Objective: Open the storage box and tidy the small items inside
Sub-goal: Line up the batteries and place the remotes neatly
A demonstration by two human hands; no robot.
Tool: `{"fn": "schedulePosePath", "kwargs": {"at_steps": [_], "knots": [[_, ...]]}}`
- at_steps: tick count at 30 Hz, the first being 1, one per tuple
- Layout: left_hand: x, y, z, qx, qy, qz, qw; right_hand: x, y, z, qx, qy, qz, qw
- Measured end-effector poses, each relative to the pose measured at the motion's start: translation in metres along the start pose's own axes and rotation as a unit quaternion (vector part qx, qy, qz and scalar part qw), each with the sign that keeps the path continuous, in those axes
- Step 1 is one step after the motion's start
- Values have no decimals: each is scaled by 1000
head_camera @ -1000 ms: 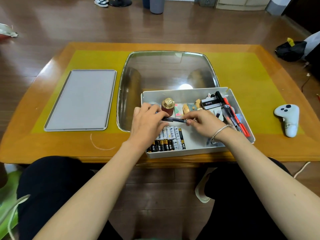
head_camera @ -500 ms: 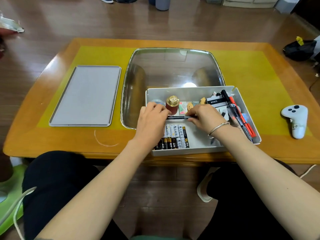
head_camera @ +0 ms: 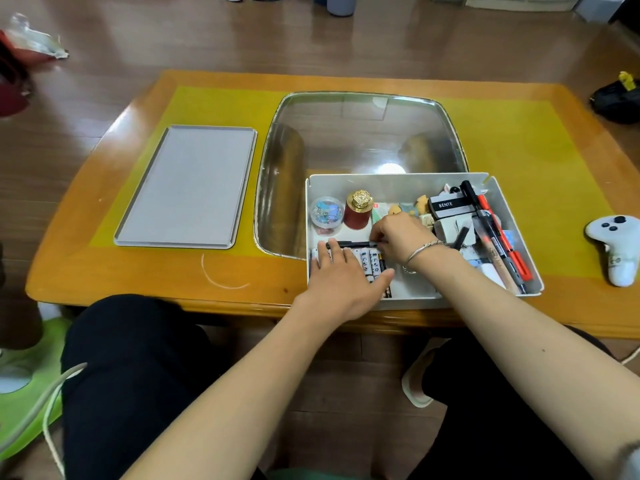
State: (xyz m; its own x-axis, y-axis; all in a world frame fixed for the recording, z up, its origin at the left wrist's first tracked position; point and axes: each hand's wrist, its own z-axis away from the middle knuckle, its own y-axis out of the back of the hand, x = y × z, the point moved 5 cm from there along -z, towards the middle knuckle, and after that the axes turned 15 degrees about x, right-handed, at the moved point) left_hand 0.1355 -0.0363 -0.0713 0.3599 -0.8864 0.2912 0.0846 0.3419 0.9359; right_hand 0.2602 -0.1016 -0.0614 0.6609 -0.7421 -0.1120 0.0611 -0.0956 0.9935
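Observation:
The white storage box (head_camera: 391,180) stands open at the table's near edge, its grey lid (head_camera: 187,187) lying flat to the left. Inside, my right hand (head_camera: 401,235) pinches the right end of a black pen (head_camera: 349,244) that lies crosswise above a row of batteries (head_camera: 369,259). My left hand (head_camera: 346,275) lies flat with straight fingers on those batteries, fingertips near the pen's left end. Also in the box are a red jar with a gold top (head_camera: 359,209), a round clear case (head_camera: 327,212), a black BENTE box (head_camera: 450,205) and red and black pens (head_camera: 498,237) along the right wall.
A glass inset (head_camera: 360,140) fills the table's middle behind the box. A white game controller (head_camera: 616,247) lies on the yellow mat at the right. My knees sit under the near table edge. A black bag (head_camera: 616,98) is on the floor at far right.
My left hand has let go of the black pen, slid toward me and flattened on the batteries. My right hand still holds the pen's right end. The camera has moved closer.

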Motion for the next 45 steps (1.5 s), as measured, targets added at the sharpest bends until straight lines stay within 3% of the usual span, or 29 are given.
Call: {"fn": "schedulePosePath", "kwargs": {"at_steps": [4,10,24,29,37,41,45], "knots": [[-3,-5,-2,-58,44,9,997,2,-3,-1,1,3,11,1000],[-2,-6,1,-88,49,3,995,-1,-3,0,4,28,14,1000],[-2,-8,-1,-59,54,29,996,-7,-3,5,21,80,-6,997],[1,-5,-2,-28,7,13,1000,-5,-3,4,15,100,-17,995],[2,-5,-23,-45,-27,41,998,-3,-2,6,5,84,-31,996],[-1,-7,-31,-29,-37,4,999,1,0,6,-5,71,-30,997],[2,-7,-37,-19,-49,-35,998,9,11,14,36,61,-64,995]]}}
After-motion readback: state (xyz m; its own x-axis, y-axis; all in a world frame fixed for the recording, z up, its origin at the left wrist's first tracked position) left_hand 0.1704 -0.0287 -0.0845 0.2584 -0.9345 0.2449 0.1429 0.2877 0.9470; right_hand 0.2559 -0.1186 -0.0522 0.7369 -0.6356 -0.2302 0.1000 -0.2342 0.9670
